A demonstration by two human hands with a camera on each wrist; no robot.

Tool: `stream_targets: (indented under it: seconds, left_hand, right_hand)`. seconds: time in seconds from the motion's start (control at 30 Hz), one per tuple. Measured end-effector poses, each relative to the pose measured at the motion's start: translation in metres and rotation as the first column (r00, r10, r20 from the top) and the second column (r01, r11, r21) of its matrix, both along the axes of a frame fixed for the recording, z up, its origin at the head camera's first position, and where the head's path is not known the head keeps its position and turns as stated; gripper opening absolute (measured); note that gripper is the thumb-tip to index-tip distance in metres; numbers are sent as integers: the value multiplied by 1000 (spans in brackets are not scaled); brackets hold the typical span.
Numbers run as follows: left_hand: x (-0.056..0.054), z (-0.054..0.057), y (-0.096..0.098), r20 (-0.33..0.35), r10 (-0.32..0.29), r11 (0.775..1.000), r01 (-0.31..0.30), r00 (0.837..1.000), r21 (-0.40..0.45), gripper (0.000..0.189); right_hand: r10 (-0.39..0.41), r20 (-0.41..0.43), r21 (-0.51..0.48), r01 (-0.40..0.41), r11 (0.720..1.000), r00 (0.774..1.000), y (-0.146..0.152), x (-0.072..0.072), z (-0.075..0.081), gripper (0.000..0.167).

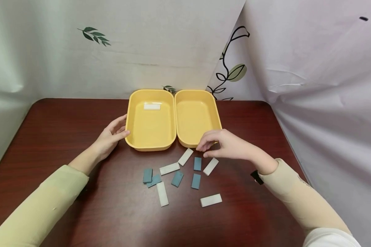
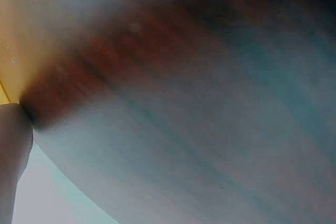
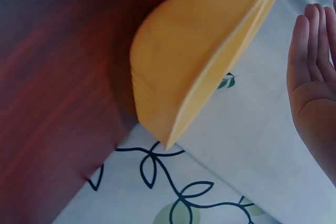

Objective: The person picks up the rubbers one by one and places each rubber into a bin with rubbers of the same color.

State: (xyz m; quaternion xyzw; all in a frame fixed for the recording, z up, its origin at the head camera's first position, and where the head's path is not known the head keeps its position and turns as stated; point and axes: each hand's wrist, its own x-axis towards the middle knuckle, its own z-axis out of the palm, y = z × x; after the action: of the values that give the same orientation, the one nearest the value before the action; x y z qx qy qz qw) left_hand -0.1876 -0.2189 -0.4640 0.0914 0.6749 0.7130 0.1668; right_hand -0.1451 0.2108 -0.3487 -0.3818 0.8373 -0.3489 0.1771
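Note:
Two yellow trays stand side by side at the back of the table. The left tray (image 1: 150,137) has one white block (image 1: 152,106) lying inside; no block shows in the right tray (image 1: 196,118). At the left tray's outer side, my left hand (image 1: 111,135) holds its edge, thumb over the rim. My right hand (image 1: 217,142) hovers by the right tray's front right corner, fingers loosely bent, holding nothing visible. Below it lie several white blocks, one close by (image 1: 210,166), and several blue blocks, the nearest (image 1: 197,163) just under the fingers.
The blocks are spread over the middle of the dark red table (image 1: 117,202). One blue block (image 1: 147,175) rests partly on another. A pale curtain (image 1: 136,51) with leaf prints hangs behind the table and along its sides. A small black object (image 1: 257,177) shows beside the right sleeve.

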Motion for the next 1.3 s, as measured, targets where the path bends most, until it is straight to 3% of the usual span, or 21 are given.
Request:
stream_targets:
  seconds: [0.5,0.87,1.3]
  left_hand:
    - [-2,-2,1,17,8,999,-9,1000,51,72]
    - [-1,-1,1,22,11,999,-12,1000,44,72]
    - [-2,-1,2,19,12,998,-13,1000,56,72]
  right_hand:
    - [98,149,76,-110,991,984,11,29,-31,27]
    - [132,138,117,-149,982,982,14,46,-53,30]
    - [133,202,130,-161,978,970,14,61,-71,32]
